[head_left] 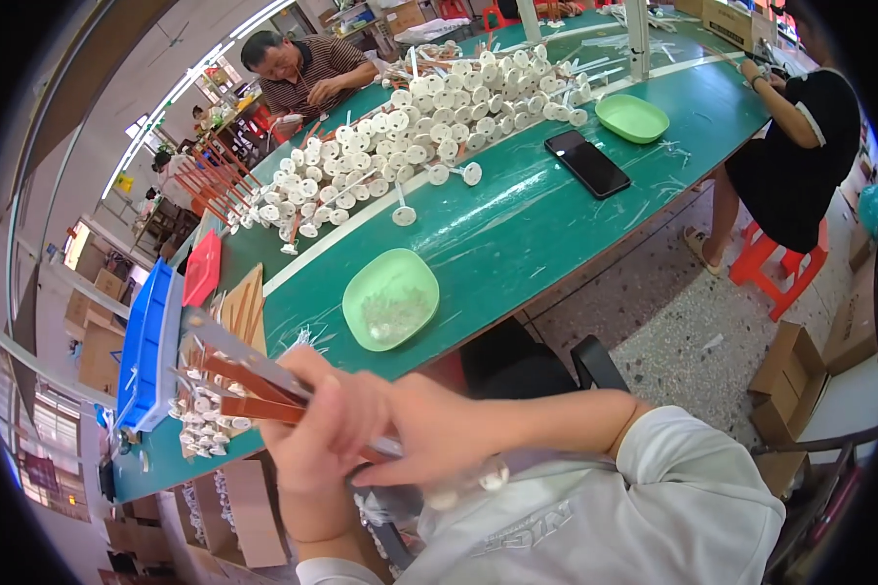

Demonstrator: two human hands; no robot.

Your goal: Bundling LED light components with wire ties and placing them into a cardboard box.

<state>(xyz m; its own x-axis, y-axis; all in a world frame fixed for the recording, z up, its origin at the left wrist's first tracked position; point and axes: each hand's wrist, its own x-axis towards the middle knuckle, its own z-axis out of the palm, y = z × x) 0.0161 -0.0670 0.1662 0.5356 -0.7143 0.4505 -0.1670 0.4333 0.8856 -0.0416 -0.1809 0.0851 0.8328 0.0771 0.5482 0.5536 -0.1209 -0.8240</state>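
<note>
My left hand (307, 453) is closed around a small bundle of flat brown and grey strips (263, 380), whose ends stick out to the upper left. Overlapping it, my right hand (415, 429) is curled against the lower part of the bundle, blurred by motion. A white disc (495, 475) shows just below my right wrist, in front of my shirt; whether it joins the bundle is hidden. Beyond my hands, a green bowl (359, 292) on the green table (498, 249) holds small clear pieces.
White-disc sticks (410, 127) form a large pile along the table's middle. A phone (587, 164) and another green bowl (632, 117) lie to the right. Blue bin (146, 341) and red tray (202, 268) stand left. One person sits across, another at right on a red stool (778, 268).
</note>
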